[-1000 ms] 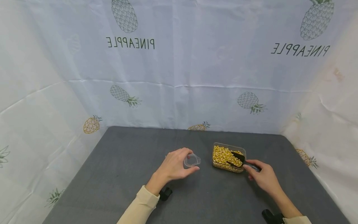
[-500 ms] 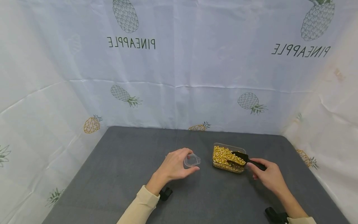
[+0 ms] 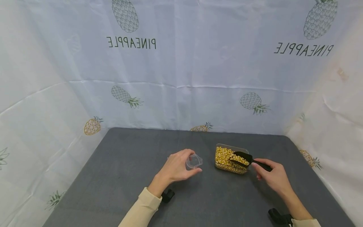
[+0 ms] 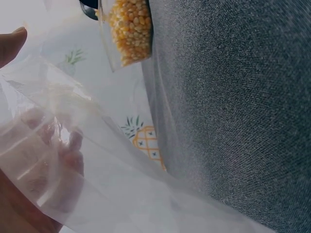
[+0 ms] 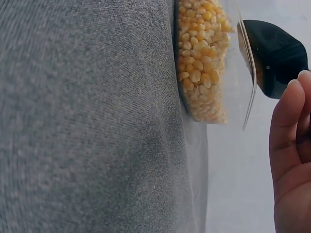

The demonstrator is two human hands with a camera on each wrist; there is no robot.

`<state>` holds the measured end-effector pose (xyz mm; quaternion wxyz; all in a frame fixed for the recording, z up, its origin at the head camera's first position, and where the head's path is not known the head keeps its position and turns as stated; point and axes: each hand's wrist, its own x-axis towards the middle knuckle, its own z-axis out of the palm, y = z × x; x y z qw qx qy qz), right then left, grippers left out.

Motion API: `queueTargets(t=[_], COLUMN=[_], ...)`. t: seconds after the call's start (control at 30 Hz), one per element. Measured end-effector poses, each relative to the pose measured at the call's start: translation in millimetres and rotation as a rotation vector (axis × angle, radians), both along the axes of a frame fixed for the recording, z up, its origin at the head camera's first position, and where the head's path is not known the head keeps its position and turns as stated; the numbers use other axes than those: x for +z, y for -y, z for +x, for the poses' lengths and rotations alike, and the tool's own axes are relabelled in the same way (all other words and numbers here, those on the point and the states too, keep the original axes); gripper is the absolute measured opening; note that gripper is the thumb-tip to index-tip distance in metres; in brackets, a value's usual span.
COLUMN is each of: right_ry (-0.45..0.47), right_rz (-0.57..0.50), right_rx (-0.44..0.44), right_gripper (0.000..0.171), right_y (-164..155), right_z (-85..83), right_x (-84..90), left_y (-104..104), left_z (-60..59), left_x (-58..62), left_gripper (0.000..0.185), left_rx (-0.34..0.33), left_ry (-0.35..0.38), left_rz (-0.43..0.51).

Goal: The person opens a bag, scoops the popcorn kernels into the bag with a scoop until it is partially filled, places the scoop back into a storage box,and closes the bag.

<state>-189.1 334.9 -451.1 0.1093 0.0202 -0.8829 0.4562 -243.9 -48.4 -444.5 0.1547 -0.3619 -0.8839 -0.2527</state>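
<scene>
My left hand (image 3: 179, 166) curls its fingers and thumb around a clear plastic bag (image 3: 194, 161), whose mouth stands spread towards the right. Seen from the left wrist, the thin bag (image 4: 121, 179) covers several fingers, which show through it. With its handle between thumb and fingers, a black scoop (image 3: 243, 155) is gripped by my right hand (image 3: 273, 176). Corn kernels fill the scoop, and its bowl tilts over the right side of a clear rectangular container (image 3: 233, 170) of yellow corn (image 3: 223, 154). The right wrist view shows the scoop's dark underside (image 5: 279, 58) above the container rim.
A dark grey cloth-covered table (image 3: 136, 151) lies under everything. White pineapple-print curtains (image 3: 210, 66) enclose its back and sides. The container stands towards the back right, a short way right of the bag.
My right hand has drawn the scoop back to the right and raised it out of the corn, kernels in its bowl. The left hand and the bag have stayed in place.
</scene>
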Motion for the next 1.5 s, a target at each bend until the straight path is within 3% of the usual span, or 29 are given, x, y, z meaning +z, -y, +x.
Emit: queueTargets(t=[0.47,1.07,1.27,1.5], right_ry=[-0.089,-0.24,-0.319,-0.331], right_rz=[-0.03,-0.149,-0.174,-0.21], right_rx=[0.022,0.123,0.201,0.251], right_gripper=[0.033,0.024,0.025,0.026], right_y=[6.4,29.1,37.7,50.3], right_z=[-2.0,-0.8,-1.8,-2.2], right_x=[-1.2,19.6,25.2,33.3], left_y=[1.2,3.2,4.3,4.1], left_z=[-1.4,-2.6,-3.5,-3.8], left_x=[-1.2,1.9,1.8,1.7], left_gripper=[0.057,0.058,0.058,0.058], left_rx=[0.015,0.034,0.038,0.031], left_ry=[0.045,0.11,0.109,0.121], left_rz=[-0.004,0.026,0.032,0.04])
